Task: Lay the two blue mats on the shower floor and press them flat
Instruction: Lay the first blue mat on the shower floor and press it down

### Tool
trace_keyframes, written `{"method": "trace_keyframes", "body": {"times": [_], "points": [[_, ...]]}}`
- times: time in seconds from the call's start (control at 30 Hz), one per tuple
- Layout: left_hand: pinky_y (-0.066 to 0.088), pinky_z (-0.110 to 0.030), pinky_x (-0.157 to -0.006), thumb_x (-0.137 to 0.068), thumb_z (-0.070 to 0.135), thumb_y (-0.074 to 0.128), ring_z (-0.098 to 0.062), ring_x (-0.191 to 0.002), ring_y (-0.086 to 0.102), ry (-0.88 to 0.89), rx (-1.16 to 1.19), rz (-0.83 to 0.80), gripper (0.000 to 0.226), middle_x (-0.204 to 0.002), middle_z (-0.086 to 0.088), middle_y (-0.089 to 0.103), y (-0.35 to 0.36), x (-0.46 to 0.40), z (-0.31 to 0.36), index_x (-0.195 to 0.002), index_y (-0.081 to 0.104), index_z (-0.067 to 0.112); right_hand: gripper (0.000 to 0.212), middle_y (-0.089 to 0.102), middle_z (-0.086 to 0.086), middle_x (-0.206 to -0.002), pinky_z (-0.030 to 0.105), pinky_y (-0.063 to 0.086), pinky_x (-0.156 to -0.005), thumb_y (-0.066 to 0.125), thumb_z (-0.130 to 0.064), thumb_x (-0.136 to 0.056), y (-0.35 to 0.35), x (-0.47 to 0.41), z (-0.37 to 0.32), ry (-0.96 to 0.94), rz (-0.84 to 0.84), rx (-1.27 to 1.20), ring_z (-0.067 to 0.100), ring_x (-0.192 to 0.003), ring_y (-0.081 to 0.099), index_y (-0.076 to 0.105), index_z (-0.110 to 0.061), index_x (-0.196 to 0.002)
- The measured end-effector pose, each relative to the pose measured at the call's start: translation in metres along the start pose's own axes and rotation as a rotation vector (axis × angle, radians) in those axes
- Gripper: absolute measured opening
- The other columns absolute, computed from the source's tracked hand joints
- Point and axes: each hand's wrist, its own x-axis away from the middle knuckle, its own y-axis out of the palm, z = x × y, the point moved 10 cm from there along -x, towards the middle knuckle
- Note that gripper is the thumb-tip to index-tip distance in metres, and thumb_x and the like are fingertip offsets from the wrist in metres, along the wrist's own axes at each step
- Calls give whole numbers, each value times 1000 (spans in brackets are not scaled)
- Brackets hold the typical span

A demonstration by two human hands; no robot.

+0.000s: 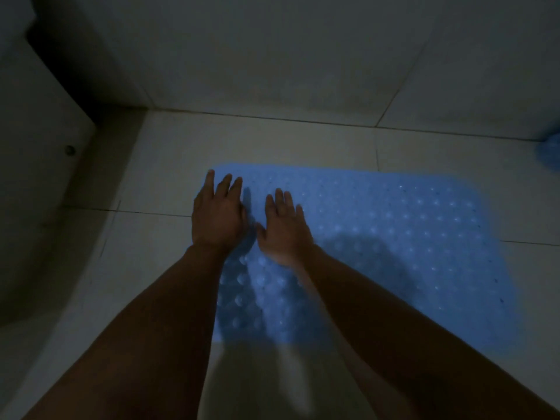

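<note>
Blue rubbery mat with raised round bumps (394, 237) lies spread on pale tiled shower floor (169, 153), near wall. Left hand (216, 215) flat on mat's far left corner, fingers straight, slightly spread, holding nothing. Right hand (283, 228) just beside it, palm down on mat, fingers straight and close together, holding nothing. Second blue mat (550, 154) bunched at right edge of view, well apart from first, mostly cut off. Room dim; small round metal fitting (70, 150) on white surface at left.
</note>
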Motion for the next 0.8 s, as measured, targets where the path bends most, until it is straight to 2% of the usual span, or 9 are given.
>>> {"method": "trace_keyframes", "body": {"times": [0.13, 0.23, 0.47, 0.57, 0.7, 0.8], "points": [[35, -57, -113, -98, 26, 46, -37, -155, 16, -37, -8, 14, 56, -159, -13, 41, 9, 3, -23, -152, 42, 13, 95, -5, 16, -169, 53, -1, -126, 20, -71, -96, 19, 5, 1, 8, 122, 100, 30, -157, -11, 1, -4, -161], [36, -56, -113, -97, 31, 37, -37, -155, 17, -31, -17, -8, 58, -160, -13, 40, 21, 3, -30, -152, 43, 12, 97, -3, 16, -170, 53, 1, -126, 21, -74, -96, 20, 6, 1, 9, 195, 133, 29, -157, -11, 3, -4, -161], [37, -55, -114, -103, 40, 29, -35, -155, 17, -52, -16, 4, 59, -160, -13, 39, 28, -4, -41, -154, 40, 12, 98, -4, 15, -170, 54, 4, -126, 21, -75, -97, 20, 7, 2, -9, 202, 77, 26, -156, -14, 3, -4, -161], [33, -55, -116, -104, 42, 27, -33, -156, 14, -65, 3, 5, 59, -162, -11, 36, 25, -3, -41, -154, 38, 14, 103, -8, 13, -170, 53, -1, -126, 21, -80, -93, 23, 6, 1, 6, 166, 74, 25, -156, -17, -1, -5, -161], [33, -56, -115, -103, 40, 30, -34, -155, 16, -62, 37, 42, 58, -161, -11, 38, 7, 1, -35, -153, 43, 13, 106, -16, 9, -169, 51, -9, -126, 20, -83, -89, 20, 0, 3, 45, 22, -44, 22, -155, -20, -5, -10, -161], [34, -56, -115, -103, 39, 30, -35, -155, 17, -53, 63, 53, 58, -161, -12, 39, -5, 4, -30, -152, 44, 12, 101, -3, 9, -170, 50, -3, -127, 25, -82, -91, 0, -8, 3, 104, -128, -208, 23, -157, -5, 9, -11, -162]]}}
